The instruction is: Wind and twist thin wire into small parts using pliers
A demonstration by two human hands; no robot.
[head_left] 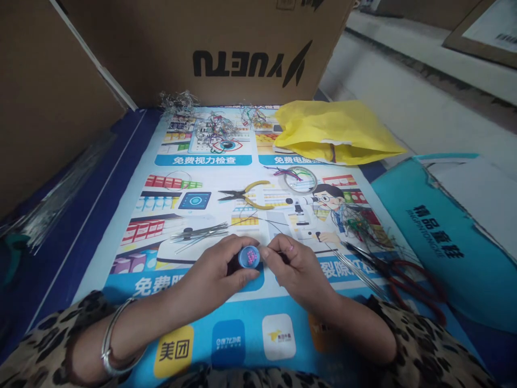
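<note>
My left hand (226, 265) is wrapped round a small blue cap (242, 264) whose open top faces me. Several tiny pink beads (252, 257) lie in it. Close by on the right, the thumb and forefinger of my right hand (291, 265) pinch a thin wire (278, 228) that runs up and to the left. A speck of pink shows on the right forefinger. Beyond my hands lie yellow-handled pliers (246, 195), jaws to the left. A bundle of straight wires (202, 233) rests past my left hand.
Red-handled scissors (404, 275) and metal strands lie right. A yellow bag (335, 129), a clear round dish (301, 179) and tangled wire pieces (216, 129) sit farther back. A cardboard box (161, 54) stands behind; a teal box (428, 231) is at right.
</note>
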